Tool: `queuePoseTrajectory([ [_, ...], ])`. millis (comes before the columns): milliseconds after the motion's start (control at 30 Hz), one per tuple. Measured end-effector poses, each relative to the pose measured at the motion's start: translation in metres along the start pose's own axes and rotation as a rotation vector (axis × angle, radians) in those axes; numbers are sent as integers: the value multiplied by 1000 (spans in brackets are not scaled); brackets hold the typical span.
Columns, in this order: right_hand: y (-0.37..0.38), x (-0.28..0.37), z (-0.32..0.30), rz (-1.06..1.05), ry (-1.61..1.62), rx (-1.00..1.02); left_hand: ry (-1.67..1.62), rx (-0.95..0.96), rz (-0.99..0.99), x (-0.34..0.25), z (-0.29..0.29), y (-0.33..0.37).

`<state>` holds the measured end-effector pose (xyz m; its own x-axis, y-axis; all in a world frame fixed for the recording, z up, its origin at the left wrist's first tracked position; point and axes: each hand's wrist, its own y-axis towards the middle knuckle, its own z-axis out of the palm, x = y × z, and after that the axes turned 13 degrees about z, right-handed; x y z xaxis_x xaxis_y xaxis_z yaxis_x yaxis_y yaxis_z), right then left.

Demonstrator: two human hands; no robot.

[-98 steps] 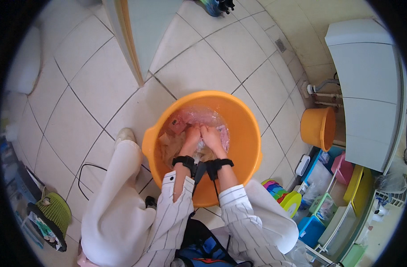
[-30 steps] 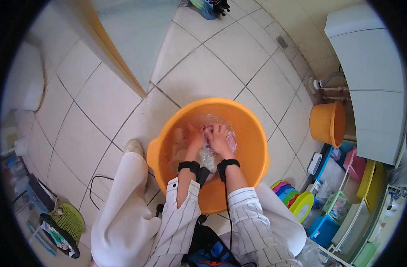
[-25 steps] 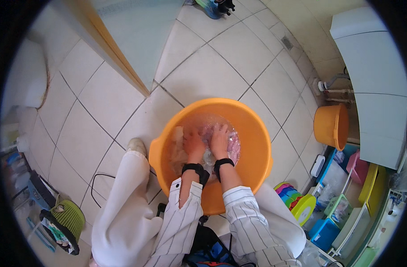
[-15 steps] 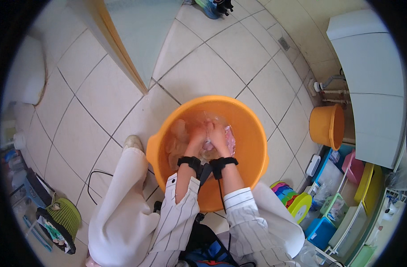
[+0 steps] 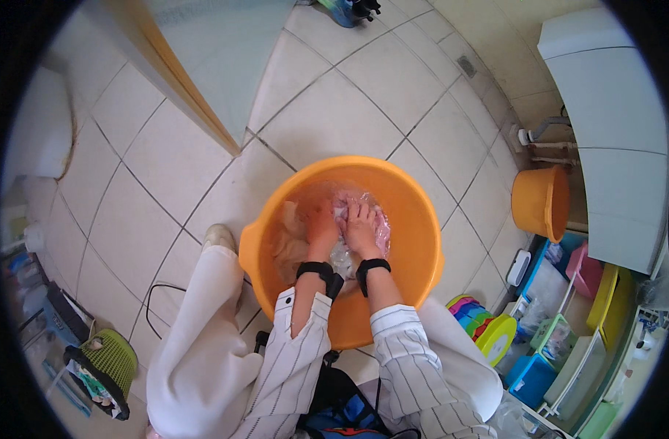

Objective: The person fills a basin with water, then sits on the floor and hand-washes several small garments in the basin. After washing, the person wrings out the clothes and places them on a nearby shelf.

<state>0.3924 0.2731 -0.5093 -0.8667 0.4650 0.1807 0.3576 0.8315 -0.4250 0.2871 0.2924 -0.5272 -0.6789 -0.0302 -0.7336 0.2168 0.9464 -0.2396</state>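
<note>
Both my hands are down in the water of an orange plastic basin (image 5: 415,271) standing between my knees. My right hand (image 5: 360,227) lies over wet pink patterned cloth (image 5: 382,235), its fingers stretched out and a little apart. Close beside it, my left hand (image 5: 322,228) reaches into the water; its fingertips are blurred and partly hidden, so their grip is unclear. Whitish wet fabric (image 5: 341,260) shows between my wrists. Beige cloth (image 5: 288,245) lies under water along the basin's left side.
A smaller orange tub (image 5: 533,203) stands at the right by a white cabinet (image 5: 616,146) and pipes. Colourful plastic bins (image 5: 531,382) and a stack of round coloured pieces (image 5: 493,339) sit at lower right. A green basket (image 5: 109,357) is at lower left, a door edge (image 5: 195,95) ahead.
My hands were clasped together over the cloth; now they have moved apart, and my right hand's fingers have spread out flat. More whitish fabric shows between my wrists.
</note>
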Motion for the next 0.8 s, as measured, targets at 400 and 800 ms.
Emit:
queuePoseTrajectory([
  [400,-34,-17,-76,-103,228,57,-99,113,453,-68,-116,-1],
  [800,-63,11,-80,-187,282,-91,-53,183,399,-35,-133,-6],
])
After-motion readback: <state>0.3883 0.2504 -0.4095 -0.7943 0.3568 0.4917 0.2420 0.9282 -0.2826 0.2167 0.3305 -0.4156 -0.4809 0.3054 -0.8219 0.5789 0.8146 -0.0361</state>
